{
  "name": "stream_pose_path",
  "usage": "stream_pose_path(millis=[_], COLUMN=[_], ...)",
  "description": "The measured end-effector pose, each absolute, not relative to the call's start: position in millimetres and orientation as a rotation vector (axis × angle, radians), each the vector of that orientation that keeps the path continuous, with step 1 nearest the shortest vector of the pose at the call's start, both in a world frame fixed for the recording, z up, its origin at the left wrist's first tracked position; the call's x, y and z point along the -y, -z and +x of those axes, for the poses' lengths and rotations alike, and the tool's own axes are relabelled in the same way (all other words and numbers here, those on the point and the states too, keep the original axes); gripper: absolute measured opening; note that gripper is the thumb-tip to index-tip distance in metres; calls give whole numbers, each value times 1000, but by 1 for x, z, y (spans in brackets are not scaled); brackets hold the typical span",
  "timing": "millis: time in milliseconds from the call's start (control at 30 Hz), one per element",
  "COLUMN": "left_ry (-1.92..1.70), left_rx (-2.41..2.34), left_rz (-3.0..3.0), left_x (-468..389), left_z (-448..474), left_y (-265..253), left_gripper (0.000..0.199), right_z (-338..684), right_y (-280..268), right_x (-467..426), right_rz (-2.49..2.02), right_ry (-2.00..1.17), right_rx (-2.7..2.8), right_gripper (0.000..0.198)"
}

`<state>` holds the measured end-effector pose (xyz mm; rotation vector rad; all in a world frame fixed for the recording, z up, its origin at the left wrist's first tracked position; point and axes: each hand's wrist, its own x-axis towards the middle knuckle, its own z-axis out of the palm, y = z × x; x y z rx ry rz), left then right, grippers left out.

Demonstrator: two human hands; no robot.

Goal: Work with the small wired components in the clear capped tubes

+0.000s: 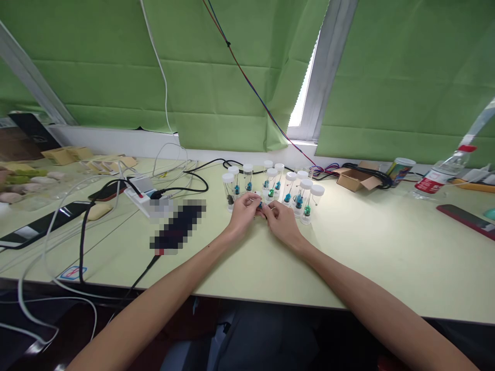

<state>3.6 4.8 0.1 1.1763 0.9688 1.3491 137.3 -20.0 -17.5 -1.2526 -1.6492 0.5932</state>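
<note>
My left hand and my right hand meet over the middle of the table, fingertips pinched close together. Between them shows a small blue piece, mostly covered by the fingers, so its exact kind cannot be made out. Both hands are closed on it. Just beyond my hands stand several clear tubes with white caps, each with a small blue, green or dark piece and a thin rod inside. One tube with a green piece stands at the right of the group, beside my right hand. A tube with a dark piece is nearest my left hand.
Left of my hands lie a pixelated dark object, a white power strip and tangled cables. Towards the back right are an open cardboard box, a can and a plastic bottle. Green blinds hang behind the table.
</note>
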Motion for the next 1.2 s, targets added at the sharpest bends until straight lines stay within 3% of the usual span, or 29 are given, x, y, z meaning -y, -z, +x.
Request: stream_pose_path(millis=[333,667,1200], left_ry=[-1326,-1363,-1323], left_rx=[-981,-971,-973], left_rz=[1165,1158,1172], left_x=[-3,-1,-1], left_z=[4,4,5], left_y=[-4,-4,-4], left_gripper=[12,13,11], right_z=[137,137,137], right_y=[15,17,13], right_x=[21,21,23], right_rz=[-1286,-1260,-1285], right_ry=[-589,-584,-611], right_rx=[1674,1635,1659], right_gripper=[52,37,50])
